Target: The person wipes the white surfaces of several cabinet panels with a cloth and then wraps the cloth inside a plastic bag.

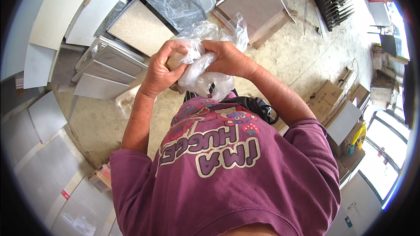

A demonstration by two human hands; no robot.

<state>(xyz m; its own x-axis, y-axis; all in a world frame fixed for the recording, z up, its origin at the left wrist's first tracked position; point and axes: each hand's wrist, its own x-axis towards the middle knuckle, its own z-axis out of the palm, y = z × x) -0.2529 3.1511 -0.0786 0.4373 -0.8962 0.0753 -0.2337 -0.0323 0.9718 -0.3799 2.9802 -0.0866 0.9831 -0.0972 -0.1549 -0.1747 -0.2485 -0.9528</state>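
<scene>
A crumpled clear plastic bag (219, 81) is bunched up between my two hands, in front of my chest. My left hand (161, 71) is closed round the bag's left side, thumb and fingers curled in. Under those fingers a yellowish-brown thing (176, 61) shows in part; I cannot make out its kind. My right hand (229, 59) pinches the twisted plastic at the right, with its fingers bent inward. Loose folds of the bag stick up beyond my knuckles and hang down below them.
Stone-look tile slabs (177, 1) and stacked grey tiles (114, 57) lean at the left. Ahead lies a big flat brown slab (253, 6) on cardboard. A black rack (334, 1) stands at the far right. Cardboard boxes (326, 100) line the right side. Pale concrete floor (293, 57) lies between.
</scene>
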